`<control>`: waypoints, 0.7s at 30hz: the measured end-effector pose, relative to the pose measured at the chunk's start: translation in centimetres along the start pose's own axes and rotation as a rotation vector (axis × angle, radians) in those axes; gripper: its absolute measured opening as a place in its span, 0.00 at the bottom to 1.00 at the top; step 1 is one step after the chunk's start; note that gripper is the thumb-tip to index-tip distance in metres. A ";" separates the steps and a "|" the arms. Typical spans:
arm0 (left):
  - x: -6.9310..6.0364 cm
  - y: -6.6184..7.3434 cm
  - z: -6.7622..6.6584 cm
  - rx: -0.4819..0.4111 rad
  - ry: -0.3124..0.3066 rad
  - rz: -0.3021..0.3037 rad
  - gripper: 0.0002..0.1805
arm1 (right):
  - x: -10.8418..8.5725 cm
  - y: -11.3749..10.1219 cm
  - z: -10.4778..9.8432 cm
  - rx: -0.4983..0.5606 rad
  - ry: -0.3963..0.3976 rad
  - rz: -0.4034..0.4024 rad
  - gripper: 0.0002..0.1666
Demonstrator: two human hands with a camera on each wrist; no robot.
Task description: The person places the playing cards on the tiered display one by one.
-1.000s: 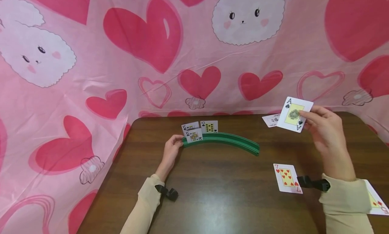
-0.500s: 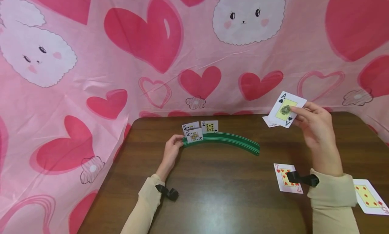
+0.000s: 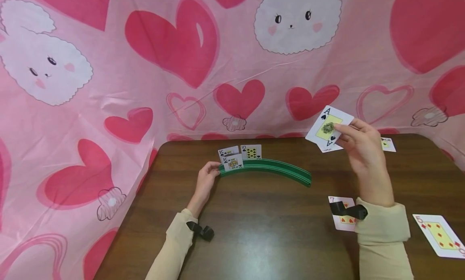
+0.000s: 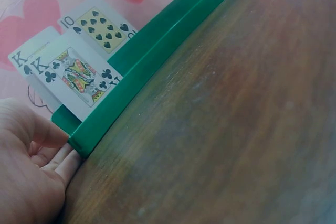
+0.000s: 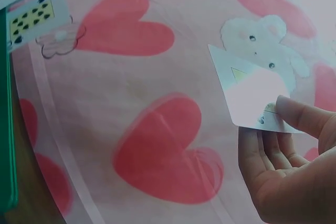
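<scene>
A curved green card holder (image 3: 276, 165) stands on the table, with two kings (image 3: 233, 163) overlapping at its left end and a ten of spades (image 3: 251, 151) behind and right of them. My left hand (image 3: 206, 183) grips the holder's left end, thumb and fingers around it in the left wrist view (image 4: 31, 166). Raised above the table's back right, my right hand (image 3: 367, 150) pinches an ace of spades (image 3: 328, 126) between thumb and fingers. The right wrist view shows that card (image 5: 252, 98) washed out by glare.
A seven of hearts (image 3: 338, 222), partly under my right wrist strap, and a five of diamonds (image 3: 438, 235) lie on the table's right side. Two more cards lie by the back edge, one (image 3: 390, 144) right of my hand, the other (image 3: 332, 149) mostly hidden by the ace.
My right hand has moved left and slightly up with the ace, uncovering the five of diamonds and a card at the back right. My left hand stays on the holder.
</scene>
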State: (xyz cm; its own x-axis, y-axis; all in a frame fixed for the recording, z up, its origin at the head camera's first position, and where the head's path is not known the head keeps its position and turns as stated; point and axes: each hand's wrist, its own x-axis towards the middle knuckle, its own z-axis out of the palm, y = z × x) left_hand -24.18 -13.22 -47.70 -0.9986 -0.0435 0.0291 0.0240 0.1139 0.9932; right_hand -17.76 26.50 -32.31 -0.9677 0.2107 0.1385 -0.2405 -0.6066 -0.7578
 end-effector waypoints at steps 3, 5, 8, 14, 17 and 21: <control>0.0 0.0 0.0 0.004 0.001 -0.005 0.14 | -0.1 0.5 0.7 -0.041 -0.004 0.011 0.09; 0.0 -0.1 -0.1 0.006 0.003 -0.009 0.14 | -0.1 1.0 1.2 -0.075 -0.011 0.022 0.09; 0.0 -0.1 0.0 0.010 0.004 -0.006 0.14 | -0.1 1.7 1.7 -0.132 -0.027 0.043 0.08; 0.0 0.0 0.0 -0.002 0.004 0.001 0.13 | -0.2 3.3 2.6 -0.272 -0.048 0.085 0.07; 0.0 0.1 0.0 -0.003 0.003 0.000 0.14 | -0.2 4.0 3.0 -0.322 -0.053 0.102 0.06; 0.0 0.1 0.0 -0.001 0.003 0.000 0.14 | 0.0 4.9 3.4 -0.343 -0.067 0.120 0.06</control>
State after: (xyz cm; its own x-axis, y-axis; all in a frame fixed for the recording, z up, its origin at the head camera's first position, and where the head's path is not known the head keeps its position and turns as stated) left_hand -24.16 -13.24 -47.59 -0.9985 -0.0460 0.0296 0.0243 0.1125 0.9934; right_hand -19.23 20.90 -33.87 -0.9930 0.0961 0.0688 -0.0969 -0.3290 -0.9393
